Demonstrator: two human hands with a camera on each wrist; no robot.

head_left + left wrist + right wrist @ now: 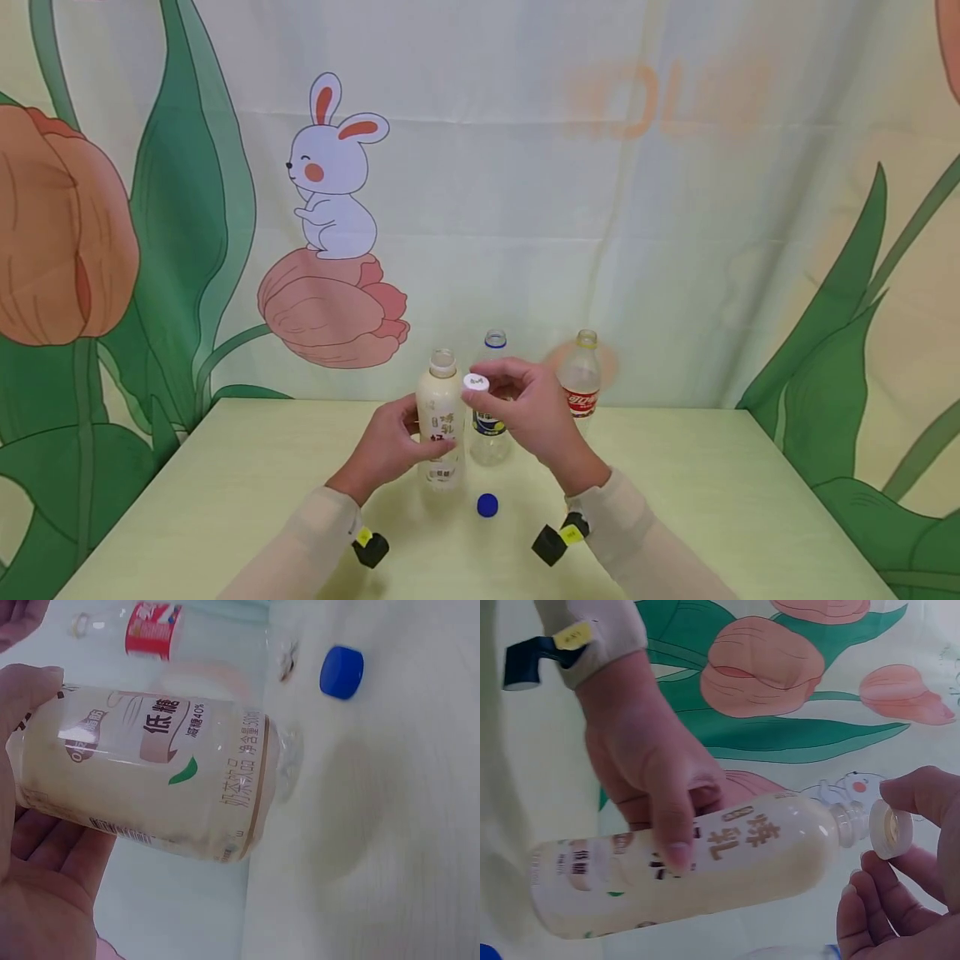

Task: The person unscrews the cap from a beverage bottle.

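Note:
My left hand (393, 442) grips a cream-labelled milk tea bottle (441, 417) around its body, thumb across the front. Its neck is uncapped, with clear threads showing in the right wrist view. Between thumb and fingers my right hand (532, 408) pinches a white bottle cap (476, 382), just to the right of the bottle's mouth. Seen from the right wrist, the cap (891, 829) has its hollow underside turned toward the neck (849, 823), with a small gap between. In the left wrist view the bottle (150, 772) is tilted, its base near the table.
A blue cap (487, 505) lies on the table (247, 500) in front of the bottles. Behind my right hand stands a clear bottle with a blue neck ring (495, 340). An uncapped, red-labelled bottle (581, 383) stands farther right. A printed curtain (487, 167) hangs behind the table.

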